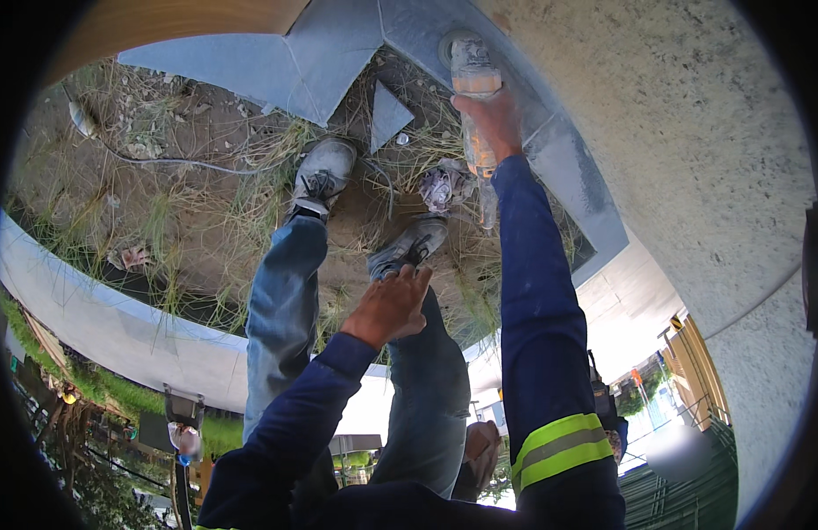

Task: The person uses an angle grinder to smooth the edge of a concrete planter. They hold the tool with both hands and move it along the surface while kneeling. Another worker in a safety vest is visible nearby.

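My right hand is wrapped round the body of a dusty orange-and-grey angle grinder. The tool's head, with a round edge showing beside it, is over the grey stone slab next to the curved wall; whether it touches the slab I cannot tell. From its back end a pale cord end points down toward the soil. My left hand lies over my bent right leg, fingers loosely apart and nothing visible in them. A crumpled, pale wad lies close to the grinder's rear.
My shoes stand on soil with dry grass. A loose triangular slab piece lies ahead of them. A thin cable crosses the ground at left. A rough concrete wall rises at right, and a pale curved kerb runs behind.
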Demonstrator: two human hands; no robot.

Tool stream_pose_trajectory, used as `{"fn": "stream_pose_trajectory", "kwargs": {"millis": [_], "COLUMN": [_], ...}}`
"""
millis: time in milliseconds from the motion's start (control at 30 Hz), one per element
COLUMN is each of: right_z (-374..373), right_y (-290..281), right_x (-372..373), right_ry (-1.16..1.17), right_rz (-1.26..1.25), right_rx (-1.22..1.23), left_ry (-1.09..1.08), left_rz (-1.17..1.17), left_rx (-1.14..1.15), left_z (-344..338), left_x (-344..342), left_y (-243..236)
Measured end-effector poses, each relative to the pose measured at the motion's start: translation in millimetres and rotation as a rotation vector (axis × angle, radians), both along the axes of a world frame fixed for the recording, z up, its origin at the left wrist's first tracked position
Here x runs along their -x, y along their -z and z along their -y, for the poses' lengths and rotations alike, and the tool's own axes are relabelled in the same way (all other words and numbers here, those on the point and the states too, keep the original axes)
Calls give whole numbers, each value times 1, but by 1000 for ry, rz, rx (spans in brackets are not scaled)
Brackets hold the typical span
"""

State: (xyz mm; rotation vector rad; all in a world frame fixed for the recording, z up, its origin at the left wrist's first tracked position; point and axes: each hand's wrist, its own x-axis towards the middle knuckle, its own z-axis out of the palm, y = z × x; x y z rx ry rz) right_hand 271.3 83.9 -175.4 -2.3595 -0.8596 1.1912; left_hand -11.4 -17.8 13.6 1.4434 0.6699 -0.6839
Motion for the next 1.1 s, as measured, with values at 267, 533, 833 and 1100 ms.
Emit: {"fn": "stream_pose_trajectory", "kwargs": {"millis": [267, 533, 833, 1100], "right_z": [-35, -9, -20, -3], "right_y": [-9, 4, 5, 6], "right_x": [21, -5, 5, -4], "right_ry": [-76, 77, 56, 100], "right_rz": [32, -8, -9, 21], "right_rx": [-61, -16, -38, 21], "left_ry": [63, 8, 40, -2], "left_rz": [-39, -18, -7, 35], "left_rx": [-5, 30, -8, -3], "left_z": [7, 2, 2, -4], "left_x": [0, -1, -1, -1], "left_y": [3, 3, 7, 6]}}
